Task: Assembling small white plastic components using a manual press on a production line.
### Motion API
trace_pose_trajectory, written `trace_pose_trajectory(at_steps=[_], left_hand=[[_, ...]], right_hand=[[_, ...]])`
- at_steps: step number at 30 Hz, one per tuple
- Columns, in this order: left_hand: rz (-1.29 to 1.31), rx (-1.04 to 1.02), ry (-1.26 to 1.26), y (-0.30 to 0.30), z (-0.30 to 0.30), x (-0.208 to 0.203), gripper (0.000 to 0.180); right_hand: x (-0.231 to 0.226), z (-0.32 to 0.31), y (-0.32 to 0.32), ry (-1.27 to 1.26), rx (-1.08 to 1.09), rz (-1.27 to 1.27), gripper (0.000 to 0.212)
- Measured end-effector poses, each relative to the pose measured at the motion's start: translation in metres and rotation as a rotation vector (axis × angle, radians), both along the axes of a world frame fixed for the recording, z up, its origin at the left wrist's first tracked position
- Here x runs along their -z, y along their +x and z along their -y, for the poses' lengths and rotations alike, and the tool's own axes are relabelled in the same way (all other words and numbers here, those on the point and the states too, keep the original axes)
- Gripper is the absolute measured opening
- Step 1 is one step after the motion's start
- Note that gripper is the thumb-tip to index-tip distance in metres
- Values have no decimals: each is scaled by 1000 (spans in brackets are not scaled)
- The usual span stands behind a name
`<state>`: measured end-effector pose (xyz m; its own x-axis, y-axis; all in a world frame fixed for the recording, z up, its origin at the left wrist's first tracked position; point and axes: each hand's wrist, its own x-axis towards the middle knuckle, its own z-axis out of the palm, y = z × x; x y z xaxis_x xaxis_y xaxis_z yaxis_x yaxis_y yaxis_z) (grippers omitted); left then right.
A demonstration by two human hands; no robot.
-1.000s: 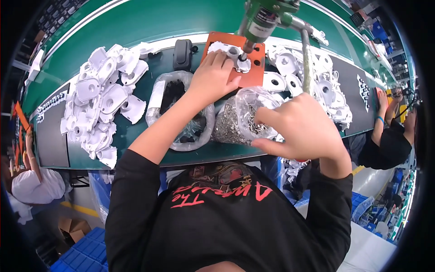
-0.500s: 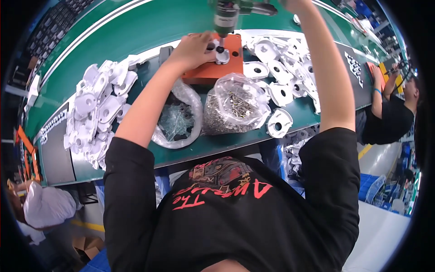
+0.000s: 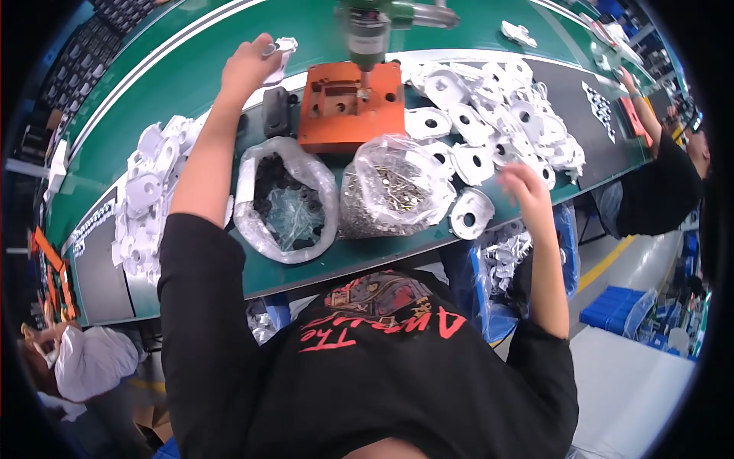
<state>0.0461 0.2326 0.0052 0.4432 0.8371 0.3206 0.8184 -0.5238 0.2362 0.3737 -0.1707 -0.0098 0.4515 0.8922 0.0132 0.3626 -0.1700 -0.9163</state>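
Left hand (image 3: 248, 70): gripping white part (image 3: 285, 45) | Right hand (image 3: 527, 188): loosely open, blurred | Handling: likely light, stiff, slick; best held by rim

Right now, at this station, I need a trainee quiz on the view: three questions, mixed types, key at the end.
1. True or false: the left hand holds a white plastic part.
2. Seen from the worker's side, where does the dark box stand relative to the orange fixture block? A) on its left; B) on its right; C) on top of it.
3. Fill in: the clear plastic bag just right of the bag of black parts holds many loose metal ____.

Key: 1 true; 2 A; 3 screws.
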Motion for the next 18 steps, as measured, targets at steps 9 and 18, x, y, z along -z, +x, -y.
trace_pose_trajectory(at_steps=[9, 18], left_hand=[[254, 62, -33, -13, -8, 21, 43], [277, 30, 25, -27, -8, 27, 50]], right_hand=[[32, 37, -37, 28, 49, -67, 16], [32, 34, -45, 34, 77, 171, 19]])
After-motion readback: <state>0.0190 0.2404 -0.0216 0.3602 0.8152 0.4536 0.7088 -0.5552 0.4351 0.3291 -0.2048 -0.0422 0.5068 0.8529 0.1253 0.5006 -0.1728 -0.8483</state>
